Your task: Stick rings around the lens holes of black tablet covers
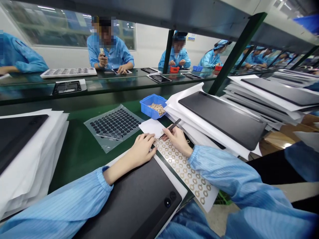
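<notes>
**Left hand** (142,150): lies nearly flat and open, fingers together, gripping nothing; its fingertips reach the edge of the sheet of rings.

**Right hand** (177,139): curls closed around black tweezers (172,126), held like a pen, with the tips angled down toward the far end of the sheet of rings (184,169). I cannot tell whether the tips touch the sheet.

**Sheet of rings:** lies between the hands, carrying rows of small gold rings. It runs toward the near edge of the bench, and its end sticks out past that edge.

**Handling:** the sheet looks light, thin and floppy, so it is best steadied by a bare margin. The rings look tiny and easily bent, so the tweezer tips should take each one by its rim.

**Bench:** the green bench (82,159) carries a blue bin (149,108) of loose rings near its far edge and a clear bag (113,127) of round black stickers to the left. A white paper slip (149,127) lies just beyond the hands. A dark tablet (132,199) sits under the left forearm, and more tablets (221,119) lie stacked on white sheets to the right.

**Nearby:** a co-worker (109,49) in a blue smock sits across the far bench.
</notes>
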Tool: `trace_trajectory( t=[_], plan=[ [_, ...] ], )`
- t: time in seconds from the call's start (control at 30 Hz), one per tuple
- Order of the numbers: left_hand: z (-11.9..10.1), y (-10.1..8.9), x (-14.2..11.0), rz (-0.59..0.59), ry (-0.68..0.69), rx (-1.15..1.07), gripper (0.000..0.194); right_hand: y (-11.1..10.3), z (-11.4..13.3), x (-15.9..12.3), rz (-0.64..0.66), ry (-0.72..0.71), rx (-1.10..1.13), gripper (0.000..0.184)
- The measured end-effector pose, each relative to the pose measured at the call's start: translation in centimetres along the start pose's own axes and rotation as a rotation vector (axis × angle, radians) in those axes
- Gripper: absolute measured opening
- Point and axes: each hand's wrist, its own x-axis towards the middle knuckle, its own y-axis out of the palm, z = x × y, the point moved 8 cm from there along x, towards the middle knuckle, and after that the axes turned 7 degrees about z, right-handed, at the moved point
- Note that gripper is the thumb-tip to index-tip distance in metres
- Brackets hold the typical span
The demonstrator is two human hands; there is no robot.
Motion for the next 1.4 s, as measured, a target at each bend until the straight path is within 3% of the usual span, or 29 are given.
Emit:
trace_trajectory(
  t=[0.13, 0.23, 0.3, 0.4, 0.5, 0.57, 0.67, 0.77, 1.4],
  plan=[
    [0.0, 0.0, -0.1, 0.002, -0.001, 0.010, 0.031, -0.1, 3.7, -2.7, 0.085, 0.004, 0.059, 0.037],
    [0.4, 0.1, 0.1, 0.002, -0.011, 0.001, 0.034, 0.6, 5.7, -6.8, 0.242, 0.119, 0.092, 0.036],
    [0.8, 0.1, 0.3, -0.006, -0.023, -0.007, 0.036, 0.9, 5.6, -9.9, 0.285, 0.226, 0.135, 0.034],
    [0.3, -0.5, 0.1, -0.030, -0.017, -0.011, 0.040, 1.0, 3.8, -13.7, 0.192, 0.297, 0.253, 0.032],
    [-2.9, -2.0, -2.3, -0.103, 0.119, -0.043, 0.038, 0.8, 1.6, -15.6, 0.051, 0.272, 0.363, 0.030],
    [-5.8, -2.7, -5.1, -0.115, 0.242, -0.128, 0.033, 0.7, 0.9, -16.1, 0.006, 0.240, 0.384, 0.028],
    [-9.0, -2.0, -8.9, 0.011, 0.319, -0.215, 0.029, 0.7, 0.9, -16.2, 0.010, 0.227, 0.337, 0.027],
    [-10.8, -0.7, -11.0, 0.135, 0.408, -0.153, 0.030, 0.6, 1.3, -16.2, 0.018, 0.232, 0.273, 0.026],
    [-10.5, -0.1, -10.7, 0.151, 0.417, -0.156, 0.034, 0.5, 1.8, -16.1, 0.041, 0.250, 0.107, 0.025]
  ],
)
